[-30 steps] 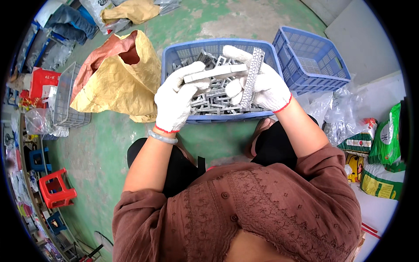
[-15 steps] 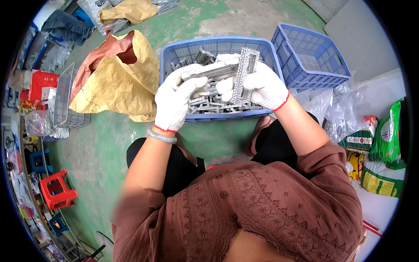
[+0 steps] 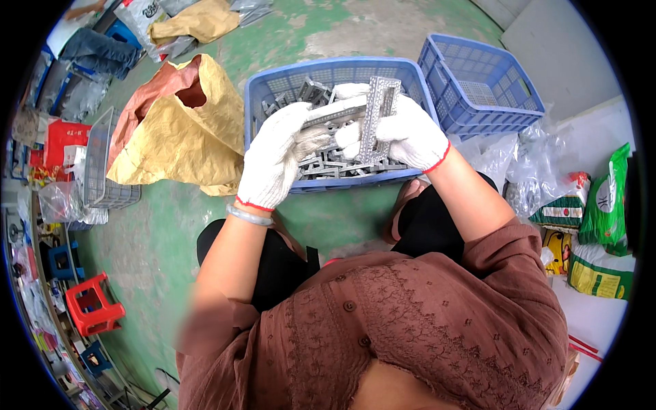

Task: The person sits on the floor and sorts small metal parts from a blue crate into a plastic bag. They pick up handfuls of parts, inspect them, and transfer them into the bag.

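White knitted gloves with red cuffs cover both hands. My right hand (image 3: 415, 137) is closed around an upright grey metal frame (image 3: 373, 126), a flat oblong piece with a long slot. A second grey metal frame (image 3: 336, 109), seen nearly edge-on, reaches from behind the upright one to my left hand (image 3: 272, 156). My left hand is closed at its left end, which the glove partly hides. Both hands are over a blue plastic crate (image 3: 355, 180) holding many similar grey metal pieces (image 3: 321, 165). A white glove-like shape (image 3: 350, 90) shows behind the held frames.
A yellow and reddish woven sack (image 3: 179, 140) stands left of the crate. Another blue crate (image 3: 484, 113) is at the right. A red stool (image 3: 94, 304) and loaded shelves line the left side. Plastic bags (image 3: 536, 171) and filled sacks (image 3: 605, 205) lie at the right.
My left hand has turned and its fingers now cover more of the edge-on frame's left end. My right hand keeps the upright frame in nearly the same place.
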A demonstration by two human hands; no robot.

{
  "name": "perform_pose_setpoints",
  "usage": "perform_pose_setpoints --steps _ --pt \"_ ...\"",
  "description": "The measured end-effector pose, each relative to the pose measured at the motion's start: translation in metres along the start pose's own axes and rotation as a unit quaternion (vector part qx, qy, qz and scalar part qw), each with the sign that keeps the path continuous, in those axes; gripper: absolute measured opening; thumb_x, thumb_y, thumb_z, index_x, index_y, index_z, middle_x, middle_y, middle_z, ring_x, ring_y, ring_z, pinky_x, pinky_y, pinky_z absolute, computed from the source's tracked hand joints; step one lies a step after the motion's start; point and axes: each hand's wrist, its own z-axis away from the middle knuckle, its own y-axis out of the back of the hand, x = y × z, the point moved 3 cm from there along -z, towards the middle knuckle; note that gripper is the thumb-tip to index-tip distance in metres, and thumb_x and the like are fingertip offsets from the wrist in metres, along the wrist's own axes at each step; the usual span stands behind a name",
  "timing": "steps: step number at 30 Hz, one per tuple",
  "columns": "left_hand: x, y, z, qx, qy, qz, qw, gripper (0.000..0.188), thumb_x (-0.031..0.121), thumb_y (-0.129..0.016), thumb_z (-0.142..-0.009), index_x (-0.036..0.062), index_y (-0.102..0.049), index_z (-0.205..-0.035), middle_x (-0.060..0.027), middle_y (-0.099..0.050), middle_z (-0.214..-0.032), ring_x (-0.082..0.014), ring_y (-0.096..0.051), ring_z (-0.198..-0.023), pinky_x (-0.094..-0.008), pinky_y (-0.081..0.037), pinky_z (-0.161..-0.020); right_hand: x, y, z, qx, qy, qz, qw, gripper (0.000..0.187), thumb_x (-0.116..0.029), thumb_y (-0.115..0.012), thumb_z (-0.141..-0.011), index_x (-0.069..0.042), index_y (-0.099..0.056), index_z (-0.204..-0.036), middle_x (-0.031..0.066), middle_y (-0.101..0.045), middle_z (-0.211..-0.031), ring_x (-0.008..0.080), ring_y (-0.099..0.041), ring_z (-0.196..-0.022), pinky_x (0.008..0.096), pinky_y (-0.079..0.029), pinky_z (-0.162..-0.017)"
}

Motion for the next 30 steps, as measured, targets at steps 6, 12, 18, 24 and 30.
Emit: perform_pose_setpoints --steps 6,12,18,24,30 --pt "-0.006 0.007 0.0 -0.021 0.002 0.028 0.999 0.04 0.008 -0.059 -0.096 -0.0061 -0.052 -0.133 -0.0199 -0.059 -0.126 -0.0318 -0.06 -0.117 -0.042 -0.051 -0.103 0.003 -0.003 0.002 -0.022 0.013 0.021 0.999 0.079 -0.014 -0.078 -0.081 0.004 -0.04 -0.148 0.021 -0.06 -0.129 0.0305 -0.068 -0.104 0.0426 -0.058 -0.088" --pt "-0.003 0.005 0.001 0.004 -0.01 0.044 0.999 0.035 0.003 -0.061 -0.094 -0.0054 -0.054 -0.127 -0.0171 -0.062 -0.119 -0.0296 -0.062 -0.113 -0.0424 -0.052 -0.102 0.003 -0.004 -0.001 -0.021 0.014 -0.002 1.0 0.079 -0.011 -0.077 -0.08 0.002 -0.039 -0.148 0.0197 -0.059 -0.131 0.031 -0.067 -0.108 0.0439 -0.057 -0.09" --pt "-0.003 0.007 0.0 0.008 -0.014 0.072 0.997 0.031 0.002 -0.063 -0.094 -0.0044 -0.056 -0.124 -0.0161 -0.063 -0.117 -0.0293 -0.064 -0.11 -0.0428 -0.054 -0.099 0.009 0.005 -0.003 -0.024 -0.002 -0.048 0.999 0.081 -0.009 -0.077 -0.081 0.001 -0.036 -0.15 0.0263 -0.056 -0.135 0.0351 -0.067 -0.109 0.0507 -0.057 -0.091" --pt "-0.009 0.006 -0.002 0.028 0.015 0.169 0.985 0.028 0.007 -0.061 -0.096 -0.0027 -0.058 -0.122 -0.0176 -0.064 -0.116 -0.0305 -0.062 -0.113 -0.0451 -0.052 -0.101 0.013 0.002 -0.006 -0.036 -0.005 -0.095 0.995 0.078 -0.006 -0.074 -0.081 -0.001 -0.037 -0.15 0.0279 -0.056 -0.134 0.0351 -0.068 -0.107 0.05 -0.057 -0.091" --pt "-0.008 0.016 -0.009 0.056 0.011 0.158 0.986 0.039 0.0 -0.056 -0.092 -0.0019 -0.052 -0.13 -0.0211 -0.061 -0.115 -0.0345 -0.059 -0.113 -0.0487 -0.05 -0.096 0.017 -0.014 -0.006 -0.021 -0.028 -0.024 0.999 0.078 -0.008 -0.074 -0.081 -0.001 -0.037 -0.15 0.0242 -0.056 -0.136 0.0325 -0.067 -0.107 0.046 -0.057 -0.091"
